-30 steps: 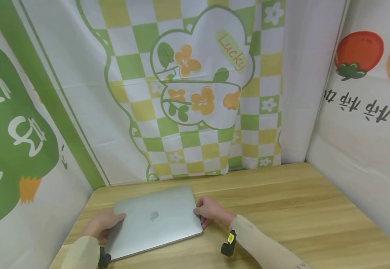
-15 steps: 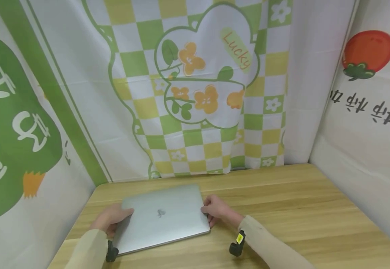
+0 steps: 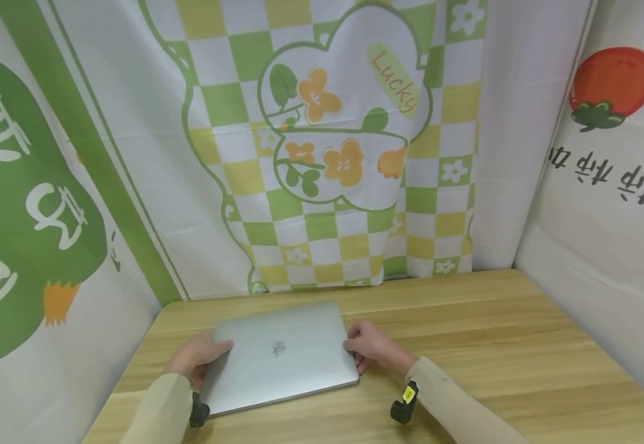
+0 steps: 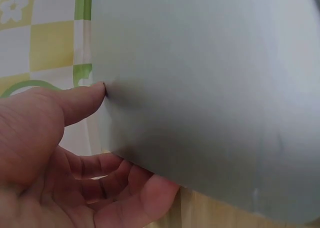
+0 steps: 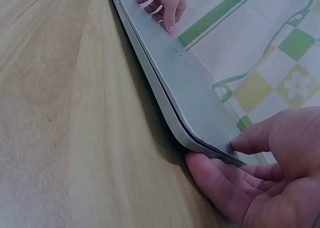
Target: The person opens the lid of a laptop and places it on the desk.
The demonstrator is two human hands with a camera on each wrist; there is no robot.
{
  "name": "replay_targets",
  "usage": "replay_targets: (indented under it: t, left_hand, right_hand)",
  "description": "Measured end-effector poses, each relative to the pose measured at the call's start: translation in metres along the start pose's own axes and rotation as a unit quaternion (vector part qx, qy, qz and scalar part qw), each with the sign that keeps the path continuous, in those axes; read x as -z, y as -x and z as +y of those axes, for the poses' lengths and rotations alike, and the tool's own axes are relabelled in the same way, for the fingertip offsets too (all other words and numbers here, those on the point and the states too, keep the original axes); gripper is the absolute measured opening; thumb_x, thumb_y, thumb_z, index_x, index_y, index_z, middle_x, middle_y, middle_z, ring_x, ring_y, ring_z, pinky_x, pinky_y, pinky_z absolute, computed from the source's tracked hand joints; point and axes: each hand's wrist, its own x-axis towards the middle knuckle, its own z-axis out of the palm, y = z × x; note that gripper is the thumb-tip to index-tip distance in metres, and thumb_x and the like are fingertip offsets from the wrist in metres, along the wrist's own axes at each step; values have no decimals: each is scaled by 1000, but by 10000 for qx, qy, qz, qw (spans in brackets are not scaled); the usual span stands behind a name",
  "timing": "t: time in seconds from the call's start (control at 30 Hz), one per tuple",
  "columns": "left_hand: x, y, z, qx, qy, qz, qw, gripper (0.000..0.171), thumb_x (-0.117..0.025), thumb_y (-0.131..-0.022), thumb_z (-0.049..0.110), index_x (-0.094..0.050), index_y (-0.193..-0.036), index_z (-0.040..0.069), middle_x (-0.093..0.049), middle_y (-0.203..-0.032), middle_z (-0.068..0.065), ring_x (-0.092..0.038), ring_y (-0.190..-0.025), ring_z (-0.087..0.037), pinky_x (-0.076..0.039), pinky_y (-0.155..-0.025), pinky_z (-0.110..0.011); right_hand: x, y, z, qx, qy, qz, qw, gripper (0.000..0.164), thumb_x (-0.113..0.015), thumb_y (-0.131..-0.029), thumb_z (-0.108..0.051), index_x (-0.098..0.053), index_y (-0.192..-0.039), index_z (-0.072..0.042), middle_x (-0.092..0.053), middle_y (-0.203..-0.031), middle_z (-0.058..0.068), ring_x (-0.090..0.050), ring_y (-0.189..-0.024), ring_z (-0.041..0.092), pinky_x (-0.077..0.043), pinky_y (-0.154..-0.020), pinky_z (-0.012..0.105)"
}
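Note:
A closed silver laptop (image 3: 285,364) with an apple logo on its lid lies at the left half of the wooden table, slightly turned. My left hand (image 3: 201,356) grips its left edge, thumb on the lid and fingers curled beneath, as the left wrist view shows. At the opposite edge my right hand (image 3: 376,346) pinches the laptop, its thumb on top and its fingers (image 5: 215,180) under the corner. In the right wrist view a shadow runs along the laptop's underside, close over the wood.
The wooden table (image 3: 466,345) stretches off to the right and toward the back. Behind it hangs a green, yellow and white checked curtain (image 3: 322,246). Printed cloth walls close in the left and right sides. A black wrist mount (image 3: 405,404) sits below my right sleeve.
Both hands and the laptop between them have shifted to the right in the head view and a little upward. The grip stays the same. The camera view has also shifted slightly.

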Motion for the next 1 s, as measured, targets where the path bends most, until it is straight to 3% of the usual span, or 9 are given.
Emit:
replay_targets:
  t: [0.13, 0.4, 0.57, 0.8, 1.0]
  left_hand:
    - [-6, -1, 1, 29, 151, -54, 9999, 71, -55, -97, 36, -31, -137, -18, -58, -105, -35, -64, -81, -37, -59, -54, -41]
    - [-12, -4, 2, 16, 32, -3, 10000, 69, -54, -98, 36, -34, -135, -19, -59, -102, -33, -64, -77, -34, -58, -52, -39]
    - [-14, -2, 10, -86, 29, 54, 9999, 67, -57, -96, 37, -39, -132, -17, -59, -92, -23, -61, -70, -31, -56, -49, -37]
    - [-17, 2, 23, -171, 338, -104, 9992, 63, -57, -96, 36, -40, -136, -10, -61, -100, -24, -63, -75, -31, -56, -49, -38]
    - [-20, 5, 30, -256, 305, -169, 9991, 63, -57, -96, 36, -40, -136, -9, -61, -94, -21, -64, -71, -30, -56, -48, -37]
  right_hand:
    - [4, 2, 3, 7, 75, 0, 10000, 11, -60, -92, -7, -55, -97, 2, -53, -64, 7, -52, -45, 14, -53, -41, 29]
    - [8, 7, 6, 48, 119, 64, 9999, 13, -60, -92, -7, -57, -100, 3, -55, -68, 8, -53, -47, 14, -55, -43, 30]
    - [12, 12, 11, 118, 58, 132, 9998, 14, -61, -91, -6, -57, -100, 4, -54, -66, 8, -53, -46, 14, -55, -43, 31]
    - [22, 19, 19, 122, 15, 106, 9999, 16, -61, -92, -9, -56, -102, 3, -54, -64, 8, -54, -47, 15, -56, -44, 33]
    - [29, 25, 22, 55, -10, 127, 9999, 17, -61, -92, -8, -56, -104, 3, -55, -65, 9, -55, -48, 16, -56, -44, 33]
